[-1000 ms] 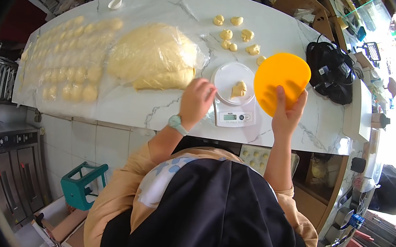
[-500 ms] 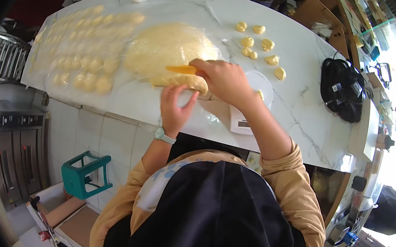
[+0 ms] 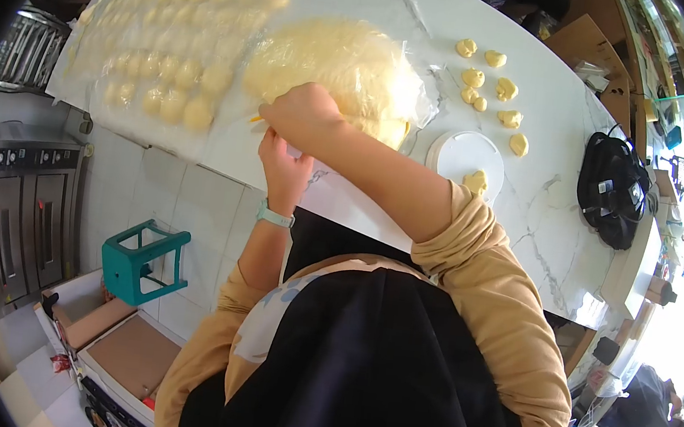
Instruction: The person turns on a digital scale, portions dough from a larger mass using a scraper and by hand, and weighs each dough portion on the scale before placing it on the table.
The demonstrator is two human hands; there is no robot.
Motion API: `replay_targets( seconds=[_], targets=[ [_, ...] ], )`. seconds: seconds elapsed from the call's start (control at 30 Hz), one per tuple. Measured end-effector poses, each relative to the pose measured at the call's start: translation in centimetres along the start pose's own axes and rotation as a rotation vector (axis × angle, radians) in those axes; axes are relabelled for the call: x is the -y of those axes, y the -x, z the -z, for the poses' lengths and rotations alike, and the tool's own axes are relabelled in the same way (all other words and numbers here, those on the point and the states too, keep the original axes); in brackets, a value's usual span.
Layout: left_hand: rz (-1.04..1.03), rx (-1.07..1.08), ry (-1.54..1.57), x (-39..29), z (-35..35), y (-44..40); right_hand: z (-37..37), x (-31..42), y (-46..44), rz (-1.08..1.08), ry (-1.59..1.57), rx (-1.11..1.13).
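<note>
A big mass of pale yellow dough (image 3: pixel 334 54) lies under clear plastic on the table, with a thick strip of dough (image 3: pixel 384 129) along its near edge. My right hand (image 3: pixel 306 118) is closed around a yellow scraper (image 3: pixel 256 119), of which only a small tip shows. Just below it, my left hand (image 3: pixel 281 174) has its thumb apart from its fingers, and its fingertips are partly covered by my right hand. A white kitchen scale (image 3: pixel 456 155) carries one dough piece (image 3: pixel 475 180), right of the dough mass.
Rows of dough balls (image 3: pixel 178 71) sit under plastic at the left of the marble table (image 3: pixel 525 216). Several loose dough pieces (image 3: pixel 507 89) lie beyond the scale. A black bag-like item (image 3: pixel 611 188) is at the right, and a green stool (image 3: pixel 145 264) stands on the floor.
My right hand with the scraper has moved left across the near side of the dough, its forearm now crossing in front. My left hand has shifted slightly left and down. The view has shifted.
</note>
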State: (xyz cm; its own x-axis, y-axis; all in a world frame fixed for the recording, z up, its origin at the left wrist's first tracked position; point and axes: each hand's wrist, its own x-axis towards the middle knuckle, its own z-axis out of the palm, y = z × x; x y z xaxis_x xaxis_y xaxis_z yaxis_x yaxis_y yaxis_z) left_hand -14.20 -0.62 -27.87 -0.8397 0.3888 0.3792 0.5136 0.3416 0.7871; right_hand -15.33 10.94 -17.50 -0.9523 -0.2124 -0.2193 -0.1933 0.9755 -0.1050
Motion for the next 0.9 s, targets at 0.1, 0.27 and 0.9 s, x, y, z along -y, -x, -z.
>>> replay_targets(
  seconds=[0.1, 0.27, 0.9],
  targets=[
    [0.023, -0.036, 0.065, 0.0, -0.3, -0.2, -1.0, -2.3, 1.3, -0.023, -0.207, -0.107],
    [0.063, 0.209, 0.234, -2.8, -0.7, 2.6, -5.4, -4.5, 4.7, -0.125, -0.476, -0.382],
    [0.243, 0.436, 0.337, -5.5, -0.7, 4.9, -6.4, -4.8, 10.1, -0.293, -0.458, -0.624]
  ],
)
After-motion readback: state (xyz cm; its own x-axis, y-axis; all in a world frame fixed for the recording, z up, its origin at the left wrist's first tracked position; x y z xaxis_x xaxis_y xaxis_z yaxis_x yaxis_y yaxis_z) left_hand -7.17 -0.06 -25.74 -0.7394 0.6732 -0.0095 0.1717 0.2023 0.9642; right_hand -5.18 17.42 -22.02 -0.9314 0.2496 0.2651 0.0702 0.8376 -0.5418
